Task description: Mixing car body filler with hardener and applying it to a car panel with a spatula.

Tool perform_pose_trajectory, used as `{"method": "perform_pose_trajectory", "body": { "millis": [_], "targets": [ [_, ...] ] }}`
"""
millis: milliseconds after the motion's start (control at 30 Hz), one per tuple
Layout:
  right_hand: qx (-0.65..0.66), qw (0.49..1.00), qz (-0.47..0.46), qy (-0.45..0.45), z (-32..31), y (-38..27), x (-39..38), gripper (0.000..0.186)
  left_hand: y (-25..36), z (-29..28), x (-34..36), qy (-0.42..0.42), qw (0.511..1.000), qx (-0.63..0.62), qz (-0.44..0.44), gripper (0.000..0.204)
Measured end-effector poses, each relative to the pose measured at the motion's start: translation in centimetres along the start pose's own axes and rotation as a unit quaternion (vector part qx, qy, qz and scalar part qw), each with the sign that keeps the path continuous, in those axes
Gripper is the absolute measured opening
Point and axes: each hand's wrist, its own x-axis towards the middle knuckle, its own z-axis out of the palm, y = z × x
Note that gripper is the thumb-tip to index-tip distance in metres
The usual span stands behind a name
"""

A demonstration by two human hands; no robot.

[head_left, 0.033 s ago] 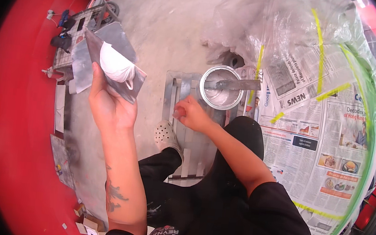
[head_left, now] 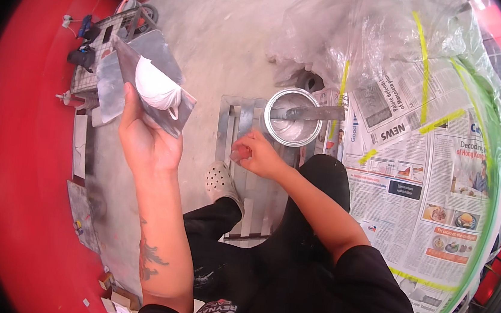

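My left hand [head_left: 149, 144] is raised and closed on a dark grey flat plate [head_left: 185, 113], gripping its lower edge. A smooth mound of white filler paste [head_left: 153, 85] sits on that plate. My right hand [head_left: 257, 154] hovers over the slatted metal stand, left of an open can [head_left: 291, 143]. Its fingers are curled together, reddish at the tips; whether they hold anything small I cannot make out. Pale paste coats the inside of the can. Across its mouth lies a flat metal spreader [head_left: 321, 112], pointing right, touched by neither hand.
The can stands on a slatted metal stand [head_left: 232, 118] between my legs. To the right, a panel is masked with newspaper [head_left: 406, 165], plastic sheeting [head_left: 347, 33] and tape. A wire cart [head_left: 86, 77] and a light metal sheet [head_left: 108, 85] are behind my left hand, beside a red wall [head_left: 17, 134].
The fingers of my right hand have loosened slightly. My left hand and the plate have hardly moved.
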Motion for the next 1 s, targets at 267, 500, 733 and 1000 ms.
{"method": "perform_pose_trajectory", "body": {
  "millis": [267,500,733,1000],
  "targets": [
    [0.654,0.75,0.091,0.047,-7.8,-7.8,-13.1,0.058,-0.7,-0.3,-0.2,-0.075,0.995,0.04,-0.046,0.036],
    [0.613,0.724,0.318,0.007,-4.3,-10.0,-19.4,0.059,-5.2,0.5,0.6,-0.064,0.991,0.079,-0.086,0.039],
    [0.181,0.955,0.234,0.025,-2.2,-11.4,-20.7,0.094,-6.7,1.8,0.0,-0.091,0.986,0.087,-0.11,0.037],
    [0.29,0.913,0.231,0.171,-9.7,-8.7,-17.7,0.071,-9.9,0.6,0.2,-0.09,0.981,0.14,-0.097,0.039]
  ]
}}
